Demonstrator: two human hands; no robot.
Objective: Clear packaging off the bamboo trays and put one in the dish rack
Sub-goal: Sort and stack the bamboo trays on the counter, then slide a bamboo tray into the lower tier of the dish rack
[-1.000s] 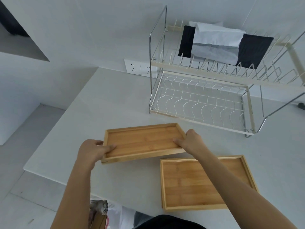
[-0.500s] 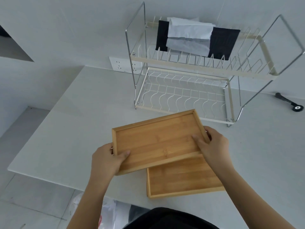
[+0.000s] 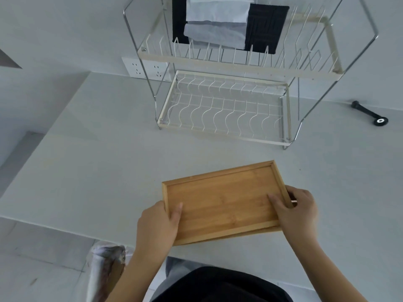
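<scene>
A bamboo tray (image 3: 222, 199) lies near the table's front edge, stacked on a second bamboo tray (image 3: 246, 233) of which only a thin front strip shows beneath it. My left hand (image 3: 158, 223) grips the top tray's left end, thumb inside the rim. My right hand (image 3: 294, 208) grips its right end, fingers on the inner floor. The two-tier wire dish rack (image 3: 290, 110) stands behind on the table, its lower shelf bare.
Black and white-grey cloths (image 3: 218, 25) hang over the rack's upper tier. A wall socket (image 3: 144, 69) sits left of the rack. A black handled tool (image 3: 370, 114) lies at the right. A crumpled bag (image 3: 104, 262) is on the floor below the table's front edge.
Both hands carried the tray from the left over to the right and down onto the other tray, which is now almost fully covered.
</scene>
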